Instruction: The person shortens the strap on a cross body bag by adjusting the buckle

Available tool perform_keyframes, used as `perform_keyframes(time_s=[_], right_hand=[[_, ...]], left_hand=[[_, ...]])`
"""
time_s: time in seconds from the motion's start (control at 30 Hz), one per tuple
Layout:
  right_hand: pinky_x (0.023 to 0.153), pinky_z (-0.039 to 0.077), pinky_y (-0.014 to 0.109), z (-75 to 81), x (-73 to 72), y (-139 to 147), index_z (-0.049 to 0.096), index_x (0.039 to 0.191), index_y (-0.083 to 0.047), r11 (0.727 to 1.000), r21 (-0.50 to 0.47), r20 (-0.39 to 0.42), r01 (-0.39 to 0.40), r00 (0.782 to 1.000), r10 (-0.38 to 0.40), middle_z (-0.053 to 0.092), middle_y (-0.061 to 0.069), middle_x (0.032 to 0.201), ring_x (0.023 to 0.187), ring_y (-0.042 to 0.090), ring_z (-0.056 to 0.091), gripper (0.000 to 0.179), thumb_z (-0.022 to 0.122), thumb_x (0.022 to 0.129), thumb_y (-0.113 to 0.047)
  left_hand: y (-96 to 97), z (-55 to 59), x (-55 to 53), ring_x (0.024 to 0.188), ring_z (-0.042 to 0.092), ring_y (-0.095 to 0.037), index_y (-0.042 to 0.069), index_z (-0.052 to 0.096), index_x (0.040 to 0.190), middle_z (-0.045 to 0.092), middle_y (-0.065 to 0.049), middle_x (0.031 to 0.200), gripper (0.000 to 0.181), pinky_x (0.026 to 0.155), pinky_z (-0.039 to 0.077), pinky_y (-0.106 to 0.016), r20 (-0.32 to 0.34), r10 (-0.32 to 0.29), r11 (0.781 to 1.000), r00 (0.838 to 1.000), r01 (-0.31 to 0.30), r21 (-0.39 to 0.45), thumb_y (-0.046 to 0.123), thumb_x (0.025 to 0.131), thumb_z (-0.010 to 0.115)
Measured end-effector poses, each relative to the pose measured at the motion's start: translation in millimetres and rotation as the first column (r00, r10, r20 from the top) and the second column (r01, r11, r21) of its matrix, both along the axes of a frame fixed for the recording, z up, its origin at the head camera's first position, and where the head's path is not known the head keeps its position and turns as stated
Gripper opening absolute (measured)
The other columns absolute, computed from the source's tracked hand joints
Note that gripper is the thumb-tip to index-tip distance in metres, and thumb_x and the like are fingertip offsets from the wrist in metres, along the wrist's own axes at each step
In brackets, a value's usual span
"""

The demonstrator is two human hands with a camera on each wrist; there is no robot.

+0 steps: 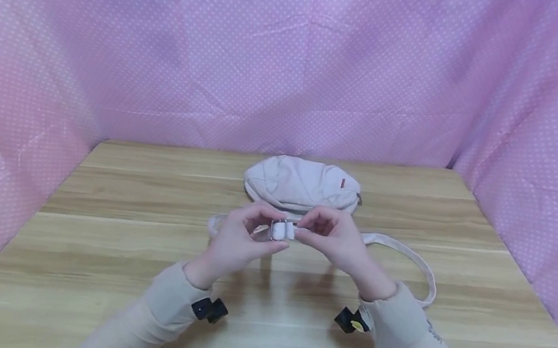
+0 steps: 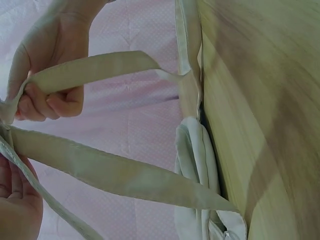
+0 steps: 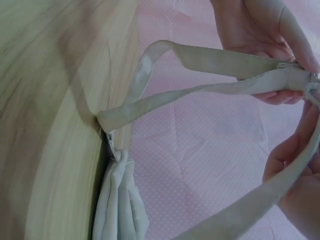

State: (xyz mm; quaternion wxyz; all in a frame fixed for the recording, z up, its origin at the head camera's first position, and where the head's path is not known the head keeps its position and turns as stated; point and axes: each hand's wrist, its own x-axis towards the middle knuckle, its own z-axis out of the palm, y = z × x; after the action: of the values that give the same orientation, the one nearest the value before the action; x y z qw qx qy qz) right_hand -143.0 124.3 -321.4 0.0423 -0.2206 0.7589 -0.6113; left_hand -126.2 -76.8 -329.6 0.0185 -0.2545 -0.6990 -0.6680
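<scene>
Pink dotted cloth (image 1: 275, 58) backs the worktop (image 1: 78, 264), bag (image 1: 305, 183) lying near its far edge. Your left hand (image 1: 241, 238) pinches the buckle (image 1: 278, 230) above mid-worktop, your right hand (image 1: 336, 241) the strap (image 1: 409, 253) just beside it. Ease either pinch and the strap could slip in the buckle; its slack loops could twist it too.

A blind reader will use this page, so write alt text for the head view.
The left hand grips a buckle on a pale strap while the right hand pinches the strap beside it, above a wooden table. A pale bag lies beyond the hands, with pink dotted cloth behind it.
</scene>
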Motion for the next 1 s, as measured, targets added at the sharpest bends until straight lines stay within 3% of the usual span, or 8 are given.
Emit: perform_keyframes(time_s=[0.17, 0.47, 0.63, 0.8, 1.0], right_hand=[[0.058, 0.049, 0.02, -3.1, -1.4, 2.4, 0.06, 0.087, 0.008, 1.0, -0.016, 0.04, -0.011, 0.999, 0.012, 0.063, -0.007, 0.073, 0.064, 0.007, 0.057, 0.014, 0.071, 0.079, 0.002], [0.056, 0.047, 0.02, -0.7, -1.4, -4.1, 0.062, 0.085, 0.004, 1.0, 0.013, 0.016, 0.024, 1.0, -0.025, 0.063, -0.004, 0.073, 0.063, 0.007, 0.056, 0.016, 0.075, 0.077, -0.002], [0.06, 0.049, 0.017, -2.3, -1.4, -4.5, 0.057, 0.087, 0.01, 0.995, -0.088, 0.066, -0.038, 0.997, 0.044, 0.064, -0.01, 0.072, 0.066, 0.004, 0.059, 0.017, 0.07, 0.077, 0.007], [0.061, 0.048, 0.015, -3.8, -0.7, -4.8, 0.052, 0.089, 0.014, 0.984, -0.138, 0.097, -0.114, 0.987, 0.128, 0.066, -0.011, 0.075, 0.07, 0.003, 0.061, 0.021, 0.068, 0.078, 0.009], [0.061, 0.048, 0.015, -1.4, 0.0, -9.3, 0.052, 0.083, 0.002, 0.985, -0.147, 0.136, -0.091, 0.984, 0.112, 0.065, -0.01, 0.075, 0.07, 0.004, 0.06, 0.018, 0.067, 0.077, 0.011]], left_hand=[[-2.3, -2.3, -2.2, 0.094, 0.06, -0.007, -0.011, 0.059, 0.105, 0.059, -0.023, 0.109, 0.039, 0.085, 0.053, -0.022, -0.027, 0.002, 1.0, 1.0, -0.001, 0.009, -0.015, 0.069, 0.073], [-3.4, -4.0, -2.5, 0.093, 0.06, -0.006, -0.011, 0.059, 0.105, 0.059, -0.027, 0.107, 0.04, 0.09, 0.051, -0.024, -0.035, -0.061, 0.998, 0.998, 0.062, 0.02, -0.016, 0.067, 0.074], [-1.6, -5.8, -1.6, 0.095, 0.059, -0.007, -0.011, 0.059, 0.105, 0.058, -0.024, 0.109, 0.042, 0.09, 0.052, -0.025, -0.014, -0.083, 0.996, 0.996, 0.083, 0.027, -0.018, 0.067, 0.073], [-0.1, -7.6, -0.4, 0.093, 0.058, -0.006, -0.013, 0.058, 0.105, 0.057, -0.026, 0.109, 0.041, 0.088, 0.053, -0.026, -0.033, -0.076, 0.996, 0.997, 0.077, 0.037, -0.019, 0.066, 0.073], [0.6, -8.1, -0.1, 0.092, 0.058, -0.007, -0.012, 0.058, 0.105, 0.057, -0.025, 0.11, 0.041, 0.083, 0.052, -0.021, -0.027, -0.076, 0.996, 0.997, 0.077, 0.048, -0.019, 0.067, 0.072]])
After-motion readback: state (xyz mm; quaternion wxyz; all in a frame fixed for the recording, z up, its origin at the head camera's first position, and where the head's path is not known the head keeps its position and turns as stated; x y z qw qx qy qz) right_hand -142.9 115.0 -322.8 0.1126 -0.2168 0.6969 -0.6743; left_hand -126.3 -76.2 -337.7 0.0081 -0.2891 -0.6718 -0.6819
